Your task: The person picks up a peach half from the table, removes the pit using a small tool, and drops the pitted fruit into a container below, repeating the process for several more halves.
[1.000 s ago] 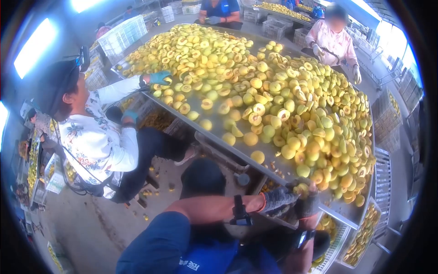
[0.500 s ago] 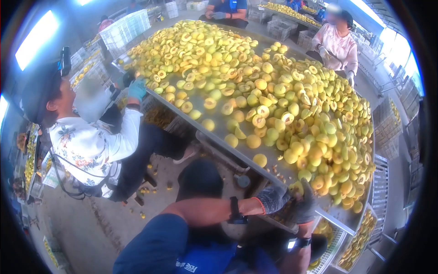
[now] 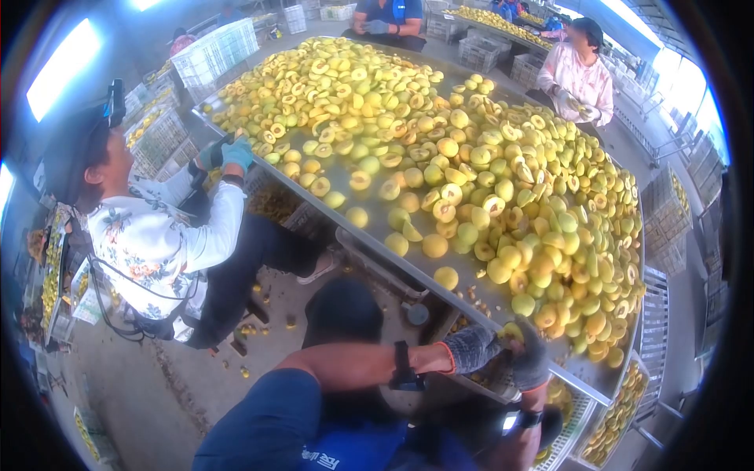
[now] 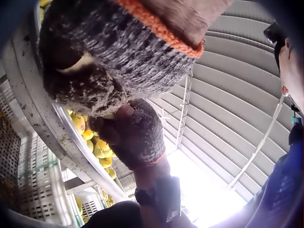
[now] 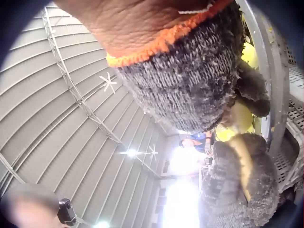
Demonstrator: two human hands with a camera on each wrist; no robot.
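At the table's near edge, my gloved left hand (image 3: 475,348) and gloved right hand (image 3: 530,363) work close together. The right hand grips a yellow peach (image 3: 513,331), its fingers (image 5: 252,88) curled beside the fruit. The left hand holds a narrow pale-yellow piece (image 5: 244,164) between its fingers; I cannot tell what it is. Both gloves are grey knit with orange cuffs. A broad heap of whole and halved peaches (image 3: 471,149) spreads over the metal table (image 3: 377,250) beyond my hands, some halves showing reddish-brown middles.
To the left sits a person in a flowered white shirt (image 3: 149,243), with gloved hands at the table edge. Two more people are across the table. Beside my right arm stand crates of peaches (image 3: 616,408). White crates (image 3: 216,53) stand at the back left.
My hands parted slightly, the right one dipping and then curling round a peach beside the left. The person at left drew a gloved hand back from the heap. The person in pink brought both hands together.
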